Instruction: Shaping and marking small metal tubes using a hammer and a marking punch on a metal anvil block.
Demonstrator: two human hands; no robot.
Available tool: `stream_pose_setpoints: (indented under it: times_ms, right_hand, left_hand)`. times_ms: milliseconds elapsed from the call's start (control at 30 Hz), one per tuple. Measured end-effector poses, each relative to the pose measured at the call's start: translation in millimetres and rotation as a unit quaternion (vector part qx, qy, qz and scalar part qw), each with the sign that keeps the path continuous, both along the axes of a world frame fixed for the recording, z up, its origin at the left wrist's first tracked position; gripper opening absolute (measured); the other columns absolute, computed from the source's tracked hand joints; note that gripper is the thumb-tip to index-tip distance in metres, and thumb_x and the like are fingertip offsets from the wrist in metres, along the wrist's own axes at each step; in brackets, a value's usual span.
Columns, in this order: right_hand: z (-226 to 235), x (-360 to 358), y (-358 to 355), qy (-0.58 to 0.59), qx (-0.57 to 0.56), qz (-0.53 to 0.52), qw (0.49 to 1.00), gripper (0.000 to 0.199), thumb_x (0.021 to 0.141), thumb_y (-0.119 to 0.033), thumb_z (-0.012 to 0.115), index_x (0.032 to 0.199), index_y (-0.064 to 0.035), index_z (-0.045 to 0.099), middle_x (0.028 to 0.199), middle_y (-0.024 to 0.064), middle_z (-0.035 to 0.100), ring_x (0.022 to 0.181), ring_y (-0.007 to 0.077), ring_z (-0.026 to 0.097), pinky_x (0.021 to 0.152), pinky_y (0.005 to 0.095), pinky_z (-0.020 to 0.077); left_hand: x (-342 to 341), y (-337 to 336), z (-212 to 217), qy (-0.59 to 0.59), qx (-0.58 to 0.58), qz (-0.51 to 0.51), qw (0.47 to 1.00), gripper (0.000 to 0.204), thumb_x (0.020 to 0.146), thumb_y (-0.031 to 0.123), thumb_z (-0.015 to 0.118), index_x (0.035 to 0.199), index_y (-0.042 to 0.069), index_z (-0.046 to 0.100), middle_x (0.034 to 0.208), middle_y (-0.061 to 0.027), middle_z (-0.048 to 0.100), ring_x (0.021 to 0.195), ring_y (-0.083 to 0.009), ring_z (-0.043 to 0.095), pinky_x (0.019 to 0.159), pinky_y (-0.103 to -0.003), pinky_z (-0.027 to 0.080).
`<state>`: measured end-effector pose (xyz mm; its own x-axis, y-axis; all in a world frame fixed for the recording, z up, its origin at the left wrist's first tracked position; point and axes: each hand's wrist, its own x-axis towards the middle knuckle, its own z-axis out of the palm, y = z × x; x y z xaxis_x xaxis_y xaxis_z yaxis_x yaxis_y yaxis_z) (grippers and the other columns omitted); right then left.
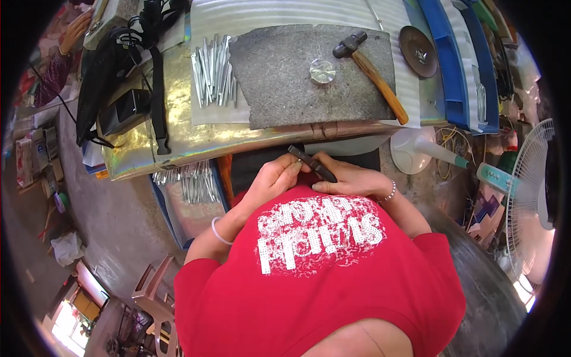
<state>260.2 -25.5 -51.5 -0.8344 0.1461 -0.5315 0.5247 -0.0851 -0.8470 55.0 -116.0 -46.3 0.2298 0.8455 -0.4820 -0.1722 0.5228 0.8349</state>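
Close to my chest, just off the table's front edge, my right hand [351,177] grips a short dark bar-shaped tool [313,162], tilted with its far end toward the left. Its exact kind is hard to make out. My left hand [277,177] is closed in a pinch beside the tool's far end; what its fingertips hold is too small to name. On the table ahead lies a grey stone slab [279,77]. A round clear disc [322,71] and a hammer [375,74] with a wooden handle rest on the slab.
Thin metal strips [213,71] lie left of the slab, with more in a blue tray [190,181] below the table. A brown round dish [417,52], blue bin [455,71], black bag [110,77] and fan [535,202] stand around. Another person's hand [74,33] shows far left.
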Motion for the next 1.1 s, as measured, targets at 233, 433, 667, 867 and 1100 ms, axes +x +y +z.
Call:
stream_pose_setpoints:
  times_ms: [233, 433, 667, 867, 1100]
  right_hand:
    - [-13.9, -6.9, -19.5, -0.029, 0.115, -0.057, 0.991, 0.05, 0.086, -0.045, 0.058, 0.11, -0.0052, 0.04, 0.084, 0.0215, 0.056, 0.083, 0.0393, 0.058, 0.072, 0.0417, 0.0423]
    - [-19.2, -6.2, -23.0, -0.025, 0.089, -0.111, 0.99, 0.043, 0.084, -0.04, 0.062, 0.102, -0.0045, 0.046, 0.072, 0.018, 0.055, 0.07, 0.0365, 0.057, 0.064, 0.0394, 0.0412]
    - [-4.8, -11.2, -29.8, -0.047, 0.023, -0.129, 0.99, 0.041, 0.08, -0.035, 0.067, 0.097, -0.0045, 0.046, 0.073, 0.0204, 0.058, 0.074, 0.0397, 0.06, 0.061, 0.0414, 0.0428]
    - [6.0, -13.4, -27.3, -0.061, 0.04, -0.098, 0.993, 0.041, 0.08, -0.038, 0.066, 0.095, -0.0044, 0.047, 0.074, 0.0204, 0.06, 0.074, 0.04, 0.061, 0.061, 0.0415, 0.043]
    - [-6.0, -18.8, -31.8, -0.102, 0.055, -0.097, 0.988, 0.036, 0.081, -0.033, 0.066, 0.092, -0.0046, 0.046, 0.077, 0.0198, 0.061, 0.079, 0.038, 0.061, 0.066, 0.0435, 0.0433]
  left_hand:
    - [-0.1, -7.3, -13.9, 0.072, 0.022, 0.001, 0.997, 0.021, 0.094, 0.012, 0.046, 0.091, -0.004, 0.058, 0.06, -0.0034, 0.051, 0.055, -0.0088, 0.047, 0.051, -0.026, 0.04]
    - [-0.1, -2.7, -16.9, 0.19, 0.104, -0.031, 0.976, 0.02, 0.094, 0.013, 0.047, 0.088, -0.005, 0.057, 0.069, -0.0084, 0.062, 0.062, -0.0173, 0.06, 0.059, -0.031, 0.048]
    - [-8.6, -21.7, -37.1, -0.297, -0.109, 0.01, 0.949, 0.018, 0.093, 0.016, 0.048, 0.083, 0.003, 0.054, 0.053, 0.0062, 0.037, 0.043, -0.0046, 0.033, 0.041, -0.022, 0.026]
    - [-14.8, -20.5, -33.4, -0.425, -0.197, 0.015, 0.884, 0.017, 0.093, 0.018, 0.05, 0.082, 0.005, 0.051, 0.053, 0.009, 0.03, 0.042, -0.0022, 0.026, 0.039, -0.02, 0.02]
    - [-10.7, -25.5, -31.5, 0.486, 0.351, -0.075, 0.797, 0.008, 0.081, 0.006, 0.058, 0.088, 0.004, 0.055, 0.061, -0.0119, 0.055, 0.051, -0.0292, 0.058, 0.041, -0.039, 0.044]
